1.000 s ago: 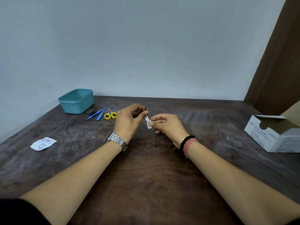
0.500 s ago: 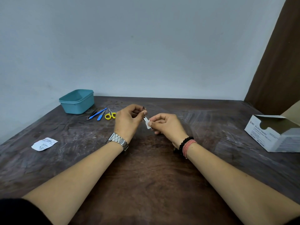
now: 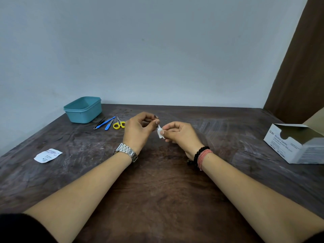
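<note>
Hardly anything has shifted since a second ago, both hands keeping their place; at eight o'clock of them a torn wrapper [image 3: 47, 155] lies on the table [image 3: 157, 190]; at ten o'clock stands a teal tub [image 3: 83, 109], yellow scissors [image 3: 118, 124] near it; the left hand [image 3: 138, 130] pinches a small thin tool [image 3: 157, 126]; its tip touches a white wipe [image 3: 159, 133], above the table's middle, pinched by the right hand [image 3: 180, 135]; a cardboard box [image 3: 294, 144] sits at three o'clock.
</note>
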The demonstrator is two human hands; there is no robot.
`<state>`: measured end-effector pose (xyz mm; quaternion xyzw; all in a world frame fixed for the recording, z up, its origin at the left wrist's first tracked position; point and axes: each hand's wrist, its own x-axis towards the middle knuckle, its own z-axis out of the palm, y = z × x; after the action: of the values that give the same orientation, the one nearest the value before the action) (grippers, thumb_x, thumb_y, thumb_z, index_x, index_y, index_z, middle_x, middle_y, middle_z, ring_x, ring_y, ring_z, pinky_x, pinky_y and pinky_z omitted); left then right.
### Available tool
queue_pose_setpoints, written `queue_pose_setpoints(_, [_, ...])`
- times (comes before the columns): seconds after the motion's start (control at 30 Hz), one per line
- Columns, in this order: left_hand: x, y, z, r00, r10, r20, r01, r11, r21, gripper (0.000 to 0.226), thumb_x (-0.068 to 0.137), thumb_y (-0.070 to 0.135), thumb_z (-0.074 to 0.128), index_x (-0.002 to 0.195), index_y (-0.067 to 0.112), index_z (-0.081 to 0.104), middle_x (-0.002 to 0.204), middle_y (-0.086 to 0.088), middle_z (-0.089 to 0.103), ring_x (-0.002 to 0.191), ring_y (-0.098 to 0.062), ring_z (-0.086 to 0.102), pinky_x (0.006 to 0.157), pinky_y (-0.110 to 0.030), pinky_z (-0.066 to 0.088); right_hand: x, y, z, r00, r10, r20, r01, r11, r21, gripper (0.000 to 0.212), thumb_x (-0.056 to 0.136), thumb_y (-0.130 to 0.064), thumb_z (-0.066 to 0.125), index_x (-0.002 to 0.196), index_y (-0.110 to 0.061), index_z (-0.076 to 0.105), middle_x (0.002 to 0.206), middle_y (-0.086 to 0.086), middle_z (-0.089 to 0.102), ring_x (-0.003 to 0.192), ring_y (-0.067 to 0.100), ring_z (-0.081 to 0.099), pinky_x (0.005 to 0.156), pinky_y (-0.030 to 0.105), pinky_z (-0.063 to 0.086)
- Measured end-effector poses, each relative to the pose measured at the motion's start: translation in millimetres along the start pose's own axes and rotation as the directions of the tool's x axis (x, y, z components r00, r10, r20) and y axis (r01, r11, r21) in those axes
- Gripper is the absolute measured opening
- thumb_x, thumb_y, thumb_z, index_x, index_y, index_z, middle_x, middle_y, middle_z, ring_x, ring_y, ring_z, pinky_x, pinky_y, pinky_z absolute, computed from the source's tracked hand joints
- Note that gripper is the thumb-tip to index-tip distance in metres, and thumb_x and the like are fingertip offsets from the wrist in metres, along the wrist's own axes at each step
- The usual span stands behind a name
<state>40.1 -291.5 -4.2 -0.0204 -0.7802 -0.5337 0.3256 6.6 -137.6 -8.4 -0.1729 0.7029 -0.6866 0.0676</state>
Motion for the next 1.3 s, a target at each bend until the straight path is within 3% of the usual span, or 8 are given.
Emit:
queue_pose_setpoints(0.2, [-3.3,3.8,3.9,0.996,0.054,0.067,-0.052,0.998,-0.027,0.015,0.082,0.010,0.073,0.078,0.023,0.066,0.080,0.004,0.070,0.075,-0.014,0.069,0.074,-0.036,0.060,0.5,-1.1,-1.6,1.000,0.019,0.000,-0.019,0.997,0.069,0.025,0.081,-0.019,0.076,0.096,0.000,0.070,0.080,0.005,0.072,0.072,0.013,0.066,0.071,0.027,0.053])
queue_pose_setpoints(0.33, [-1.6,1.9,-0.1,0.996,0.044,0.078,-0.032,0.989,-0.147,0.018,0.085,0.006,0.068,0.083,0.023,0.064,0.087,-0.004,0.071,0.083,-0.018,0.069,0.075,-0.035,0.057,-2.6,-4.9,-0.3,0.990,0.059,0.127,-0.072,0.993,0.096,0.018,0.089,-0.016,0.066,0.095,0.000,0.070,0.080,0.011,0.070,0.065,0.013,0.066,0.063,0.020,0.056])
queue_pose_setpoints(0.57, [-2.4,5.4,0.8,0.989,0.011,0.146,0.033,0.956,-0.290,0.014,0.088,-0.003,0.061,0.086,0.011,0.062,0.092,-0.006,0.070,0.089,-0.013,0.068,0.072,-0.025,0.055,-4.4,-6.0,-3.0,0.989,0.040,0.141,-0.063,0.985,0.160,0.013,0.091,-0.017,0.062,0.095,-0.007,0.070,0.083,0.012,0.070,0.071,0.015,0.066,0.064,0.020,0.054])
queue_pose_setpoints(0.8, [-1.9,5.1,-0.1,0.991,-0.012,0.131,0.060,0.929,-0.365,0.016,0.089,-0.003,0.060,0.087,0.013,0.063,0.090,0.000,0.072,0.090,-0.012,0.068,0.079,-0.032,0.057,-3.4,-8.9,-5.2,0.960,0.098,0.264,-0.166,0.954,0.250,0.013,0.093,-0.014,0.059,0.101,-0.006,0.065,0.084,0.009,0.070,0.069,0.012,0.067,0.065,0.020,0.055])
queue_pose_setpoints(0.9, [-1.1,4.9,0.1,0.989,0.048,0.139,-0.008,0.961,-0.278,0.014,0.089,0.000,0.061,0.088,0.014,0.062,0.093,-0.004,0.072,0.092,-0.014,0.068,0.077,-0.029,0.056,-2.5,-8.4,-4.9,0.965,0.095,0.246,-0.160,0.953,0.258,0.019,0.093,-0.013,0.058,0.108,-0.001,0.063,0.085,0.011,0.068,0.069,0.013,0.067,0.064,0.019,0.055])
queue_pose_setpoints(1.03, [-2.5,2.8,3.4,0.971,0.205,0.119,-0.205,0.979,-0.014,0.012,0.088,0.006,0.065,0.088,0.019,0.062,0.089,0.003,0.071,0.088,-0.012,0.068,0.080,-0.027,0.055,-2.6,-5.7,-2.9,0.974,0.070,0.216,-0.115,0.972,0.205,0.020,0.095,-0.012,0.056,0.109,0.001,0.063,0.086,0.011,0.067,0.071,0.014,0.065,0.064,0.019,0.054])
queue_pose_setpoints(1.17, [-2.0,3.8,3.2,0.947,0.311,0.075,-0.320,0.935,0.153,0.007,0.086,0.008,0.067,0.090,0.014,0.065,0.085,0.007,0.068,0.081,-0.008,0.066,0.073,-0.021,0.054,-1.8,-3.4,1.0,0.983,0.017,0.184,-0.033,0.996,0.086,0.018,0.094,-0.012,0.058,0.105,-0.001,0.066,0.080,0.007,0.065,0.067,0.013,0.060,0.062,0.020,0.051])
queue_pose_setpoints(1.3, [-2.1,2.7,3.1,0.881,0.458,0.118,-0.470,0.819,0.329,0.008,0.086,0.015,0.065,0.094,0.013,0.066,0.090,0.005,0.067,0.081,-0.010,0.063,0.072,-0.028,0.053,-1.9,-3.5,1.0,0.985,-0.007,0.175,0.002,1.000,0.029,0.019,0.094,-0.020,0.059,0.100,-0.005,0.068,0.075,0.005,0.062,0.064,0.010,0.056,0.060,0.021,0.049])
